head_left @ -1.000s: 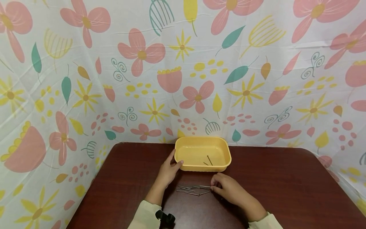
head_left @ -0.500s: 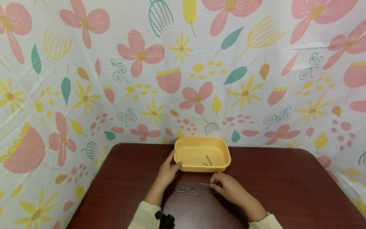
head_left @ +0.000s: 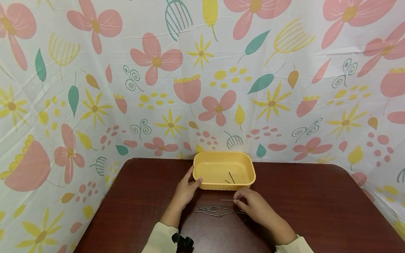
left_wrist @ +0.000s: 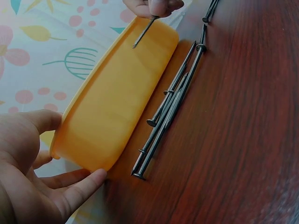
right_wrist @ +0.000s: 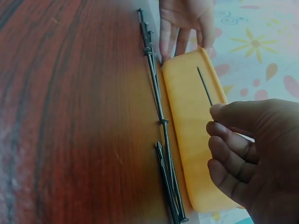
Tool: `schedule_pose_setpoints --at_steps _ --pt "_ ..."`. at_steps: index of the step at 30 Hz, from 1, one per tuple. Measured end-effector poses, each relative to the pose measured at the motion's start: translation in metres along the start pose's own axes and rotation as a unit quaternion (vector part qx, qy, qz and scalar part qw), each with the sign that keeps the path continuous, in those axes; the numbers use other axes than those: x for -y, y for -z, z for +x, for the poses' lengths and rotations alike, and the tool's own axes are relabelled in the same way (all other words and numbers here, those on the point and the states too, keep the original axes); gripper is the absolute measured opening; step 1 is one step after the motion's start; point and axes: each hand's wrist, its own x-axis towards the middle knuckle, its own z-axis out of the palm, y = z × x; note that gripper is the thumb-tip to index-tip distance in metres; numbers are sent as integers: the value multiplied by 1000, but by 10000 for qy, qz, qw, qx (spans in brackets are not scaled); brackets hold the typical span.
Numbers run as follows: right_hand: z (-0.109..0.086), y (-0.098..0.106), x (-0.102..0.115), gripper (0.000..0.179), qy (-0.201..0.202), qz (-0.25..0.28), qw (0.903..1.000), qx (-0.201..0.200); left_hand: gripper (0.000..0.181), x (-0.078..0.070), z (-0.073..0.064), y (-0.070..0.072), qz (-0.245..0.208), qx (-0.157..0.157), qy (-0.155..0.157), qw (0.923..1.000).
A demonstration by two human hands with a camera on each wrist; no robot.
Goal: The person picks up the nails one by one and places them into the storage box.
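Note:
A yellow plastic tray [head_left: 210,170] stands on the table against the patterned cloth, with a few nails [head_left: 232,177] lying inside. My left hand [head_left: 185,189] holds its near left corner, thumb and fingers spread across the corner. Between thumb and forefinger, my right hand [head_left: 256,209] pinches a nail [right_wrist: 204,86], raised in front of the tray's near wall. That nail's free end points left. Several more nails [head_left: 207,209] lie in a loose row on the table in front of the tray, some of them below the right hand.
The dark red-brown table [head_left: 142,186] has rounded far corners. A white cloth with flowers and leaves [head_left: 218,70] hangs behind it and along its left side. A black strap mount [head_left: 182,242] sits at the left sleeve.
My right hand has lifted a nail off the row and moved it slightly up toward the tray. The left hand and the tray stay put.

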Motion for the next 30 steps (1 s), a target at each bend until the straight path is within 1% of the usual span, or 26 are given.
schedule_pose_setpoints --at_steps 4,15,21,30 --pt "0 -1 0 9 53 -1 9997 -246 74 1 0 0 -30 21 -7 10000" --pt "2 -3 0 18 -125 -15 9952 -967 73 0 0 -1 -31 16 -12 10000" --pt "4 -1 2 17 -69 16 9912 -1325 73 0 0 -1 -60 19 35 10000" --pt "9 2 2 20 -60 -140 9838 -1789 76 1 1 0 -60 -1 31 10000"
